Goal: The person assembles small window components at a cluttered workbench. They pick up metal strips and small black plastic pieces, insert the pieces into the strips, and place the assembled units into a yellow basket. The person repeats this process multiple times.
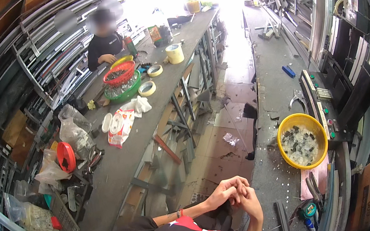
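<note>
My left hand and my right hand meet in front of me, at the inner edge of the right-hand bench. The fingers of both are curled and pressed together. Whatever they hold, if anything, is hidden between them. Nearest to my right hand is the grey bench top, strewn with small white bits. Beyond it sits a yellow basket of clear and black small parts. Pliers and a green tape measure lie on the bench's near part.
Across the aisle, the left bench carries a red basket, a green basket, tape rolls and plastic bags. A person sits behind it. Metal offcuts jut out beneath. A control box borders the right bench.
</note>
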### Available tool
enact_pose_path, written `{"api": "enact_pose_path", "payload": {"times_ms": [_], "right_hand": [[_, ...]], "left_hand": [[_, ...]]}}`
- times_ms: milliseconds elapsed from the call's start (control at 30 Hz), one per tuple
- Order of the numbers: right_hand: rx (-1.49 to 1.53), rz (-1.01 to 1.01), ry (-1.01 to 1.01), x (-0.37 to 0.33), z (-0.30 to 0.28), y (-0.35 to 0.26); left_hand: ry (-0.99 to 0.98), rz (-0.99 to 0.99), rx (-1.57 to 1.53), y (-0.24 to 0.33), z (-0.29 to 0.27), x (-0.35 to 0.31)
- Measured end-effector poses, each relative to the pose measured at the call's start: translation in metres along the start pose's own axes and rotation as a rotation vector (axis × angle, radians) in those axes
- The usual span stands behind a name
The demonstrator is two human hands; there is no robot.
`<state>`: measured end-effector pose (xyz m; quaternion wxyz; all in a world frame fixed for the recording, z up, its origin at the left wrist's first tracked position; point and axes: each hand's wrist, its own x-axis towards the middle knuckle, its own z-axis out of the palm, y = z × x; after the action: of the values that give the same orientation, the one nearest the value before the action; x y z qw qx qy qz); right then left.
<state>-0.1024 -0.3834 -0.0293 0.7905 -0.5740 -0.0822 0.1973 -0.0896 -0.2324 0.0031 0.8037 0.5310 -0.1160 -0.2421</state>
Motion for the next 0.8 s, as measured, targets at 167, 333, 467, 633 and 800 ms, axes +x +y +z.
{"api": "enact_pose_path", "payload": {"times_ms": [167, 333, 467, 633, 800], "right_hand": [[-0.215, 0.069, 0.036, 0.000, 0.008, 0.003], [-0.274, 0.095, -0.009, -0.006, 0.017, -0.004], [-0.311, 0.110, -0.038, -0.006, 0.025, -0.014], [-0.531, 0.093, -0.022, -0.009, 0.018, -0.021], [-0.658, 0.095, 0.069, -0.010, 0.007, -0.014]], "left_hand": [[0.184, 0.040, -0.053, -0.021, 0.002, -0.012], [0.133, 0.041, -0.199, -0.031, -0.006, -0.030], [0.178, 0.040, -0.612, -0.038, -0.018, -0.030], [0.290, -0.096, -1.177, -0.066, -0.025, -0.029], [0.391, -0.277, -0.849, -0.089, -0.020, -0.033]]}}
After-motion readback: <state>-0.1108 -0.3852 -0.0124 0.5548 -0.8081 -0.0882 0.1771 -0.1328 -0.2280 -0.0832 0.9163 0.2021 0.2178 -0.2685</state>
